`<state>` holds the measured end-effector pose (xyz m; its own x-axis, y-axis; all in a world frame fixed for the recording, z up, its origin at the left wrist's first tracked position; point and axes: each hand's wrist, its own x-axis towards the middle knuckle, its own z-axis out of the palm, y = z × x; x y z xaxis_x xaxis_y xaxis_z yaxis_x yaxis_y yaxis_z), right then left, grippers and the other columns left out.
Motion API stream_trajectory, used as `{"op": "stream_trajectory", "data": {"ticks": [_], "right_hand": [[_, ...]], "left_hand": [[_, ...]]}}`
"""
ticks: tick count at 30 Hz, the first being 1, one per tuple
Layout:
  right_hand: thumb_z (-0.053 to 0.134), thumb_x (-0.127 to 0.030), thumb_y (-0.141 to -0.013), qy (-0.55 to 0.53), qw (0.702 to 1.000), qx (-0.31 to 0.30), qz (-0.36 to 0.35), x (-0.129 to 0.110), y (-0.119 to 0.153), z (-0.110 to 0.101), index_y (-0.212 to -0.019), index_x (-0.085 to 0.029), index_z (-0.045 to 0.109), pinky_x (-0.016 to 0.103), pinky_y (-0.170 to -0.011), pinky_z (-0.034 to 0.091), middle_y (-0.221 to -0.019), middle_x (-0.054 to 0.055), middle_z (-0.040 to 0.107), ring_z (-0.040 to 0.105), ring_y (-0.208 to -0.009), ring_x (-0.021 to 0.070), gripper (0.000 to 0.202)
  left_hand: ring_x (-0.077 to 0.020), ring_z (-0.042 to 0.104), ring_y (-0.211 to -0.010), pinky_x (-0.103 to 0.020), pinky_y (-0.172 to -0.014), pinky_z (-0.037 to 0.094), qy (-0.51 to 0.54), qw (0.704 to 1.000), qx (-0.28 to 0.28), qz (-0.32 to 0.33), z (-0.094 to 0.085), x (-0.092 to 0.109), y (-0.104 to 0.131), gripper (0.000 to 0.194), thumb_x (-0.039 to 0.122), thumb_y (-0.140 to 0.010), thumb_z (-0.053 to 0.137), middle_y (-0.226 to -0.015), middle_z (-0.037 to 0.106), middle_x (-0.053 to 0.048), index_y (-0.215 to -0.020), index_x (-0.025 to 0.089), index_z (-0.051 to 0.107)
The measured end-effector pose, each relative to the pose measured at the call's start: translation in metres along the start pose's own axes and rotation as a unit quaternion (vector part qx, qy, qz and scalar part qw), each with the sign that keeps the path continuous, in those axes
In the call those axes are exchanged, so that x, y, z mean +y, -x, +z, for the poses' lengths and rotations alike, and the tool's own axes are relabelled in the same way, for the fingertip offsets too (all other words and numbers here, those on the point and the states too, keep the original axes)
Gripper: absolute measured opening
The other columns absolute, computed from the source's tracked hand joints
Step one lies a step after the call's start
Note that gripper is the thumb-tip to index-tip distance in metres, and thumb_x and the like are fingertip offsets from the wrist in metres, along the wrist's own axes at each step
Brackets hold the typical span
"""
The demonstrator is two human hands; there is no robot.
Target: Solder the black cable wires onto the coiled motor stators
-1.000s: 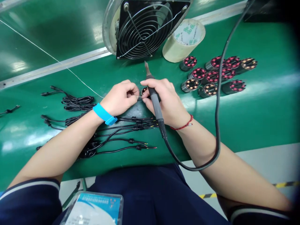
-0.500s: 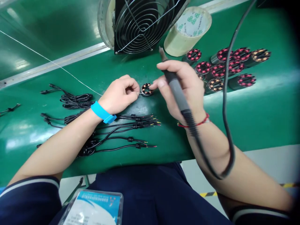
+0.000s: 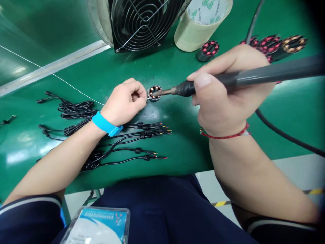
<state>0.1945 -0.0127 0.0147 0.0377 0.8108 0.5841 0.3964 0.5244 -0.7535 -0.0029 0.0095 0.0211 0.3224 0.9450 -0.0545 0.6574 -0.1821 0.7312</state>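
A small round motor stator (image 3: 152, 97) with copper windings stands on the green bench between my hands. My right hand (image 3: 225, 88) is closed around a soldering iron (image 3: 185, 88), held nearly level, its tip over the stator's face. Whether the tip touches a winding I cannot tell. Pinched in my left hand (image 3: 125, 100) is the thin solder wire (image 3: 66, 81), which runs off to the upper left. The wire's end comes out of my fingertips at the stator's left rim.
Black cables (image 3: 142, 135) with bared coloured ends lie below my left hand. A fan (image 3: 144, 27) with a wire guard stands at the back, beside a large tape roll (image 3: 189, 34). Several more wound stators (image 3: 269, 44) stand at right, partly behind my right hand.
My right hand has swung the iron down from pointing up and away, so its tip now reaches the stator. The left hand stays at the stator's left side.
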Motion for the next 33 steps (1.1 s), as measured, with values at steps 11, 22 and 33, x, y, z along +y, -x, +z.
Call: {"op": "stream_trajectory", "data": {"ticks": [11, 22, 33], "right_hand": [[0.05, -0.036, -0.094, 0.04, 0.999, -0.028, -0.01, -0.001, 0.0025, -0.0001, -0.073, -0.022, 0.064, 0.034, -0.07, 0.049, -0.071, -0.006, 0.057, 0.061, -0.069, 0.009, 0.028], [0.051, -0.037, -0.094, 0.039, 0.999, -0.022, -0.021, 0.0008, 0.0027, -0.0013, -0.075, -0.023, 0.063, 0.036, -0.07, 0.046, -0.072, -0.007, 0.059, 0.06, -0.068, 0.0088, 0.027], [0.051, -0.034, -0.094, 0.021, 0.999, -0.019, -0.025, -0.0005, 0.0033, 0.0, -0.074, -0.022, 0.062, 0.031, -0.069, 0.049, -0.073, -0.007, 0.059, 0.063, -0.071, 0.0088, 0.025]], "left_hand": [[-0.0105, 0.049, -0.064, -0.031, -0.072, 0.05, 0.003, 1.0, 0.0, -0.003, 0.0007, -0.0005, -0.0009, 0.015, 0.003, -0.07, 0.055, -0.072, 0.056, -0.001, -0.062, 0.017, 0.056], [-0.01, 0.049, -0.063, -0.03, -0.071, 0.05, 0.004, 1.0, 0.004, -0.009, 0.001, -0.0032, -0.0012, 0.013, 0.005, -0.069, 0.056, -0.073, 0.056, -0.001, -0.064, 0.017, 0.057], [-0.0094, 0.048, -0.063, -0.03, -0.072, 0.05, -0.006, 1.0, 0.002, -0.007, 0.0005, -0.0021, -0.0017, 0.012, 0.005, -0.069, 0.054, -0.072, 0.056, 0.0, -0.064, 0.016, 0.058]]}}
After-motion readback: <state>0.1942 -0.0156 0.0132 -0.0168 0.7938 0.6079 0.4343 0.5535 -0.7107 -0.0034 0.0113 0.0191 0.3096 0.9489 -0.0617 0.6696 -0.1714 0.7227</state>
